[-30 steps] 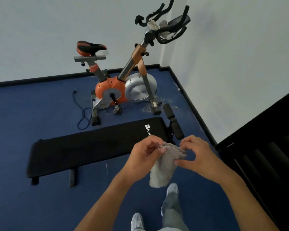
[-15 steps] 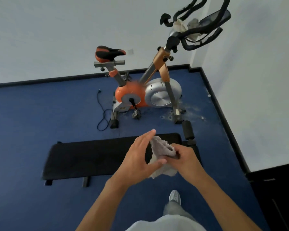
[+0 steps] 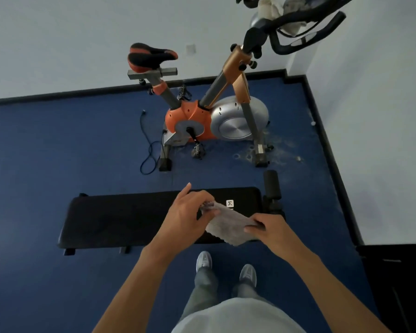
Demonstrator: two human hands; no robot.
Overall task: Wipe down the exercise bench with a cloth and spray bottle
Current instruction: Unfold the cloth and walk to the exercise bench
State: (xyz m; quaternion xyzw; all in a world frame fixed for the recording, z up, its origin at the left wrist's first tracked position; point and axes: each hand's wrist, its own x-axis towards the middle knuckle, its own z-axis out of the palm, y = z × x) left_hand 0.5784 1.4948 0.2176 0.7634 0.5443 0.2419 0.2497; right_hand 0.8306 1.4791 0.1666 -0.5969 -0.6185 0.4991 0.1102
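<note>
Both hands hold a grey cloth (image 3: 228,224) stretched above the black exercise bench (image 3: 130,218): the left hand (image 3: 186,215) pinches its far corner with the index finger extended, and the right hand (image 3: 268,228) is closed on its near edge. Beyond the bench stands an orange exercise bike (image 3: 197,118) on blue floor (image 3: 58,140).

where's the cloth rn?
Head view, centre-right: the grey cloth is stretched between the left hand and right hand, held above the right end of the black bench.
</note>
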